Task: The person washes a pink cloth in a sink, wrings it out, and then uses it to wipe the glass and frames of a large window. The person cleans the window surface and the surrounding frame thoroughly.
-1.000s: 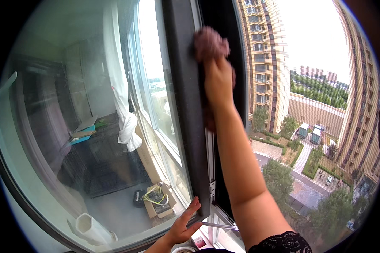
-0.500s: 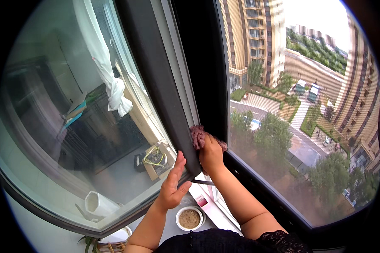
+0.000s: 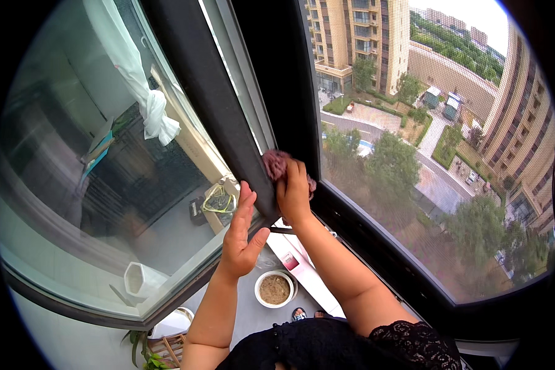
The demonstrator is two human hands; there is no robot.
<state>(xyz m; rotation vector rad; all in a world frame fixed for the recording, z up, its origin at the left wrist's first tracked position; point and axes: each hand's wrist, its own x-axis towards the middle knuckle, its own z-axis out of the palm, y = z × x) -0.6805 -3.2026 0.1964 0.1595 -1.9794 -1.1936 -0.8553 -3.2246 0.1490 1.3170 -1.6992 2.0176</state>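
Observation:
In my right hand (image 3: 295,194) is a crumpled mauve cloth (image 3: 275,164), its fingers wrapped round it. The cloth presses against the inner edge of the dark window sash (image 3: 216,92), which is swung inward. It sits low in the gap between this sash and the dark fixed frame (image 3: 287,80). My left hand (image 3: 239,237) is open, fingers stretched upward and thumb apart, beside the lower corner of the sash. It holds nothing; whether its fingertips touch the sash, I cannot tell.
Below my arms, a white bucket (image 3: 257,291) of murky brown water stands on the grey floor. A white sill (image 3: 311,271) runs beside it. At lower left are a plant (image 3: 137,348) and wooden rack (image 3: 169,350). Right of me, a mesh screen (image 3: 376,216) overlooks trees and tall buildings.
My view has shifted, so the window, hands and bucket appear higher and slightly left. The right hand still holds the cloth in the gap; the left hand stays open beside the sash.

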